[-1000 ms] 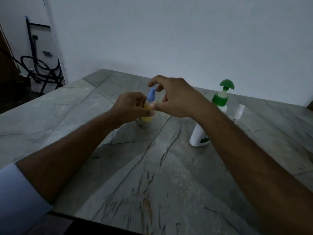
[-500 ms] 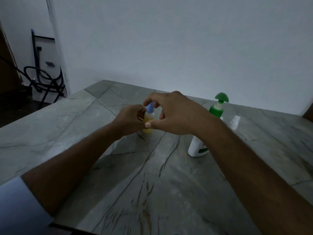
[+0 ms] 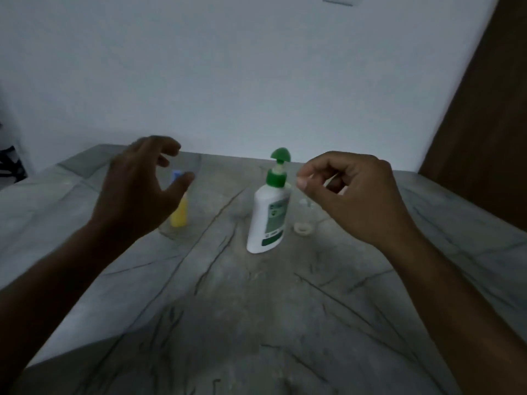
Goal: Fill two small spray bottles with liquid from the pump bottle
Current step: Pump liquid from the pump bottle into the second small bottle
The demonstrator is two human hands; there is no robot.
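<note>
Hovering: left hand loose, fingers spread, holding nothing, just beside yellow spray btl w/ blue cap, upright on tabletop. Right hand curled nr clear spray btl; grip can't tell. Pump bottle between. Judging: yellow one looks finished; next, uncap clear btl, bring under pump nozzle.

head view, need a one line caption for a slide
Both hands hover open over a grey stone table: left hand near the yellow spray bottle, right hand beside the green-topped pump bottle.

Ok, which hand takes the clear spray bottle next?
Right, likely. The right hand is at the clear spray bottle; the left hand is open by the yellow bottle, beyond the pump bottle.
</note>
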